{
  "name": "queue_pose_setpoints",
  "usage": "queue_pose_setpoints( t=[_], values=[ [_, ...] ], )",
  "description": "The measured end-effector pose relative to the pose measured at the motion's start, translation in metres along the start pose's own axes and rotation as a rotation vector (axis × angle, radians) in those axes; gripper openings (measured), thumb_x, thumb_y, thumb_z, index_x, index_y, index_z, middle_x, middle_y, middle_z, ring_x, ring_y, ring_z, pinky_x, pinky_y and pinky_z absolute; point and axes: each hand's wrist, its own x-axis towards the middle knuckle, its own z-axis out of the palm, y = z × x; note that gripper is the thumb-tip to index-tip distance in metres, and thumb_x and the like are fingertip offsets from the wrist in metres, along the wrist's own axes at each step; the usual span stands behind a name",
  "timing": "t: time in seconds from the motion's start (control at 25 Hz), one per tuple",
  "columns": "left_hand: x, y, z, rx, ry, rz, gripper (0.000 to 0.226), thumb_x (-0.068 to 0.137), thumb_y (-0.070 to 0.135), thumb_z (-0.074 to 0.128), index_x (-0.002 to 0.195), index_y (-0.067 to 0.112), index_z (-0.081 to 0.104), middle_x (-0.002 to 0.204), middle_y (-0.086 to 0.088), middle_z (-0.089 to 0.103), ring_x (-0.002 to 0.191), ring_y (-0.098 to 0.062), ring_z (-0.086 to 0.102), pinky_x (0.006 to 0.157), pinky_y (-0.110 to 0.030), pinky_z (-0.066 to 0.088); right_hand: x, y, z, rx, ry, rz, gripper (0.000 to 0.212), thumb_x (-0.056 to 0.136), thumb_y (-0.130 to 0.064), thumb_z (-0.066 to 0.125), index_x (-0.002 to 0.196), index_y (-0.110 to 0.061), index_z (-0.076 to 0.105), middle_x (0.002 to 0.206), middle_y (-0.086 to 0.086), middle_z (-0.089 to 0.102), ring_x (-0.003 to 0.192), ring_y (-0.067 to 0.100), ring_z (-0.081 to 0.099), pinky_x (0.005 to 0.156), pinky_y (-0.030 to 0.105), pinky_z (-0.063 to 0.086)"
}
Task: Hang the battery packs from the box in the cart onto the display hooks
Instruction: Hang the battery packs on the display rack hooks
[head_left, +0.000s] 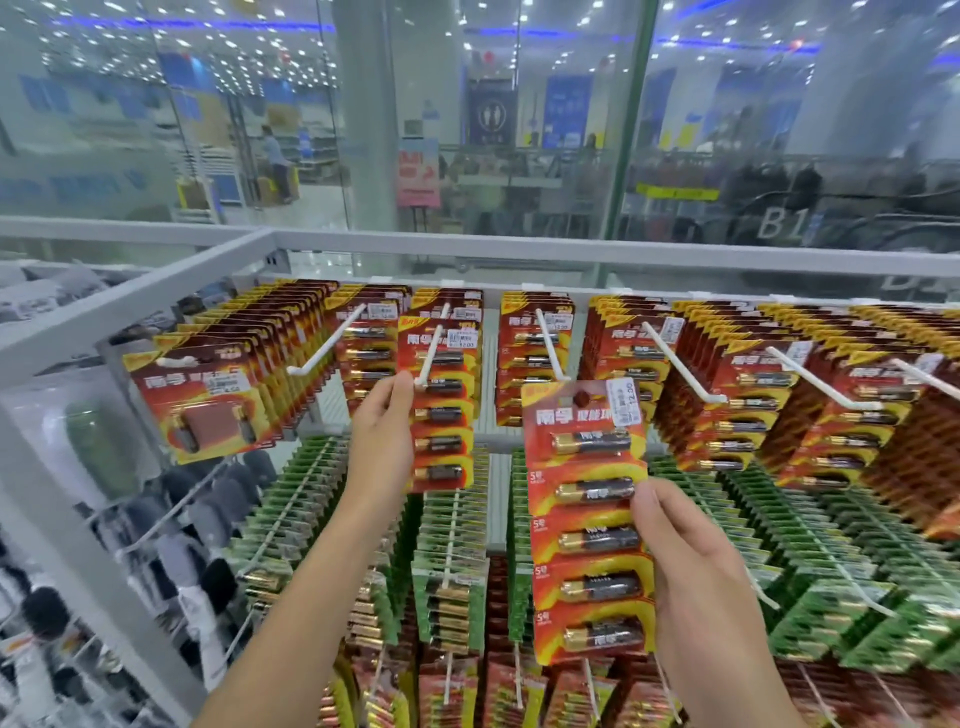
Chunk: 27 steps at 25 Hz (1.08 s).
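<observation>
My right hand (691, 561) grips a long red and yellow battery pack (587, 519) by its right edge, holding it upright in front of the display. The pack's hang hole sits just below the tip of a white hook (550, 343). My left hand (384, 431) pinches the left edge of a second red battery pack (441, 405), which hangs at the tip of another white display hook (431, 356). More red packs fill the hooks behind both. The cart and the box are out of view.
A white rack frame (156, 301) runs along the top and left. Full rows of red packs (779, 389) hang on the right, with green packs (457, 545) on lower hooks. A small red pack (202, 400) hangs far left. Glass stands behind the rack.
</observation>
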Motion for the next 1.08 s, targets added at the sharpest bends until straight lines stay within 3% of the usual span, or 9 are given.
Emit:
queue_pose_setpoints(
  t=[0.16, 0.24, 0.36, 0.52, 0.6, 0.72, 0.84, 0.96, 1.08],
  values=[
    [0.052, -0.010, 0.012, 0.036, 0.038, 0.043, 0.029, 0.109, 0.043, 0.050, 0.109, 0.027, 0.074, 0.097, -0.002, 0.080, 0.091, -0.027, 0.077, 0.083, -0.052, 0.063, 0.007, -0.001, 0.011, -0.061, 0.001, -0.064, 0.069, 0.064, -0.078, 0.073, 0.119, -0.038, 0.073, 0.129, -0.010, 0.071, 0.130, 0.022, 0.061, 0.114, 0.058, 0.040],
    [0.061, -0.011, 0.019, 0.052, 0.042, 0.063, 0.030, 0.111, 0.039, 0.046, 0.111, 0.024, 0.071, 0.089, 0.002, 0.077, 0.085, -0.014, 0.076, 0.070, -0.033, 0.062, 0.010, 0.000, 0.013, -0.068, 0.007, -0.071, 0.073, 0.062, -0.081, 0.072, 0.121, -0.039, 0.072, 0.130, -0.010, 0.070, 0.130, 0.022, 0.060, 0.114, 0.058, 0.041],
    [0.063, -0.016, 0.027, 0.021, 0.046, 0.058, 0.028, 0.113, 0.030, 0.041, 0.100, 0.024, 0.065, 0.053, 0.016, 0.059, 0.044, 0.008, 0.056, 0.041, -0.010, 0.039, 0.012, 0.005, 0.012, -0.071, 0.024, -0.081, 0.079, 0.060, -0.084, 0.072, 0.124, -0.039, 0.070, 0.132, -0.011, 0.069, 0.130, 0.022, 0.060, 0.113, 0.058, 0.042],
    [0.066, -0.024, 0.028, -0.027, 0.090, 0.068, 0.026, 0.112, 0.029, 0.044, 0.105, 0.022, 0.068, 0.049, 0.019, 0.057, 0.041, 0.005, 0.054, 0.039, -0.011, 0.038, 0.013, 0.003, 0.018, -0.109, 0.020, -0.068, 0.032, 0.093, -0.062, 0.063, 0.105, -0.036, 0.077, 0.113, -0.003, 0.077, 0.108, 0.023, 0.073, 0.100, 0.056, 0.054],
    [0.067, -0.025, 0.027, -0.030, 0.119, 0.084, 0.025, 0.111, 0.030, 0.048, 0.107, 0.018, 0.070, 0.060, 0.014, 0.061, 0.045, 0.005, 0.058, 0.041, -0.012, 0.042, 0.020, 0.002, 0.026, -0.157, 0.046, -0.066, 0.031, 0.101, -0.046, 0.052, 0.095, -0.029, 0.078, 0.101, 0.005, 0.079, 0.094, 0.030, 0.076, 0.089, 0.058, 0.059],
    [0.067, -0.026, 0.025, -0.025, 0.128, 0.074, 0.024, 0.108, 0.035, 0.055, 0.102, 0.021, 0.072, 0.079, 0.002, 0.074, 0.066, -0.007, 0.073, 0.059, -0.028, 0.060, 0.044, 0.005, 0.035, -0.202, 0.095, -0.116, 0.034, 0.105, -0.046, 0.048, 0.100, -0.025, 0.075, 0.100, 0.012, 0.077, 0.092, 0.037, 0.074, 0.085, 0.064, 0.058],
    [0.065, -0.026, 0.024, -0.005, 0.126, 0.101, 0.024, 0.109, 0.034, 0.051, 0.098, 0.026, 0.071, 0.090, -0.001, 0.076, 0.083, -0.024, 0.075, 0.071, -0.041, 0.062, 0.087, 0.011, 0.039, -0.244, 0.134, -0.136, 0.036, 0.107, -0.048, 0.044, 0.104, -0.024, 0.071, 0.097, 0.005, 0.078, 0.086, 0.031, 0.077, 0.076, 0.061, 0.061],
    [0.062, -0.023, 0.024, 0.079, 0.121, 0.121, 0.021, 0.111, 0.028, 0.048, 0.105, 0.020, 0.067, 0.081, 0.007, 0.061, 0.076, -0.012, 0.060, 0.058, -0.017, 0.046, 0.131, 0.021, 0.041, -0.329, 0.181, -0.192, 0.038, 0.108, -0.050, 0.041, 0.108, -0.023, 0.068, 0.081, -0.008, 0.069, 0.072, 0.014, 0.067, 0.065, 0.042, 0.058],
    [0.059, -0.020, 0.022, 0.113, 0.128, 0.127, 0.021, 0.110, 0.026, 0.050, 0.113, 0.016, 0.068, 0.082, 0.010, 0.060, 0.074, -0.008, 0.058, 0.056, -0.019, 0.042, 0.154, 0.025, 0.043, -0.348, 0.216, -0.225, 0.032, 0.109, -0.045, 0.042, 0.106, -0.025, 0.066, 0.075, -0.014, 0.049, 0.064, 0.004, 0.044, 0.060, 0.024, 0.035]
  ],
)
